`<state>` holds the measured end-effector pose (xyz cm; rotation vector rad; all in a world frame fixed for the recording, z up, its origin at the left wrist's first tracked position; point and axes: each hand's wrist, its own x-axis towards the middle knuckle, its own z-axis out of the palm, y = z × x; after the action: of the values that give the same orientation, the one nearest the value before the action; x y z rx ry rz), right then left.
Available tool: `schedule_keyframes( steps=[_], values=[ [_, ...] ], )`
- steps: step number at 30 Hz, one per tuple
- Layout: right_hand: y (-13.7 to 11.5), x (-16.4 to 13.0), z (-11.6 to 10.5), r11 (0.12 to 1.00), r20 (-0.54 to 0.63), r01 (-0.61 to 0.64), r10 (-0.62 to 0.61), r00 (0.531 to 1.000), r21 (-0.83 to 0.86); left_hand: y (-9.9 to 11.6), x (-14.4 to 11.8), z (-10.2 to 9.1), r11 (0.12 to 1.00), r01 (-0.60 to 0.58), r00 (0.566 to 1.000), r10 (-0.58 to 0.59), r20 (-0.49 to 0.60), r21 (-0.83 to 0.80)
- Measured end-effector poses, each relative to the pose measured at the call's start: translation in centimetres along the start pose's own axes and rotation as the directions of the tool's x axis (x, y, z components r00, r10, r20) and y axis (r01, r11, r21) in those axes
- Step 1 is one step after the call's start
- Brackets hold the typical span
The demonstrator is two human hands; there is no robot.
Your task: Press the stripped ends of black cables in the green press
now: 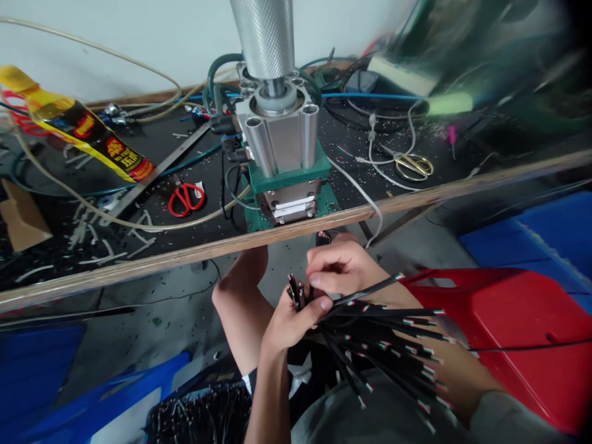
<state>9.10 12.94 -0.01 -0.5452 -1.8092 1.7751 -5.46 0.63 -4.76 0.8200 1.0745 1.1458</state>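
My left hand (292, 317) is closed around a bundle of black cables (393, 327) above my lap. Their cut ends fan out to the right, showing short red, green and white wire tips, and several more ends poke up over my fingers. Just beyond it, my right hand (340, 266) is curled, with thumb and forefinger pinching one black cable that stands up from the bundle. Part of that cable is hidden by the fingers. In front of both hands, a pneumatic press (282, 142) with a knurled metal cylinder stands at the bench edge.
Red-handled scissors (185, 198), a steel ruler (157, 172), a drink bottle (78, 129) and tubing scraps lie on the black bench (217, 213). Gold-handled scissors (413, 166) lie right of the press. A red stool (518, 320) is at right; more cables (198, 413) pile at lower left.
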Motion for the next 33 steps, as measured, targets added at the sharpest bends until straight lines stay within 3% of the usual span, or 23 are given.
schedule_keyframes(
  steps=[3,6,11,15,20,25,33],
  values=[
    [-0.4,1.4,0.1,0.947,-0.139,0.022,0.024,0.99,0.321,0.3,0.1,0.2,0.998,0.004,0.994,-0.01,0.111,0.058],
    [-0.6,2.8,0.4,0.896,-0.253,0.095,0.02,0.967,0.435,0.2,0.2,0.6,0.996,0.028,0.993,-0.038,0.114,0.086],
    [0.3,3.3,1.0,0.955,-0.16,0.027,0.021,0.987,0.295,-0.5,0.3,0.7,0.998,0.065,0.997,-0.065,-0.042,-0.003],
    [0.6,3.3,1.6,0.982,-0.136,0.043,-0.018,0.991,0.185,-0.7,0.4,0.5,0.996,0.062,0.994,-0.066,-0.084,-0.06],
    [0.7,4.0,2.2,0.995,-0.159,0.018,-0.003,0.987,0.094,-1.2,0.8,0.2,0.991,0.052,0.995,-0.062,-0.081,-0.121],
    [0.5,5.1,3.1,0.995,-0.266,0.008,0.019,0.964,0.099,-2.0,1.0,-0.2,0.99,0.021,0.995,-0.034,-0.092,-0.14],
    [-0.5,5.7,3.7,0.995,-0.337,-0.041,0.069,0.939,0.09,-1.1,1.4,0.1,0.977,0.054,0.998,-0.061,-0.029,-0.205]
  ],
)
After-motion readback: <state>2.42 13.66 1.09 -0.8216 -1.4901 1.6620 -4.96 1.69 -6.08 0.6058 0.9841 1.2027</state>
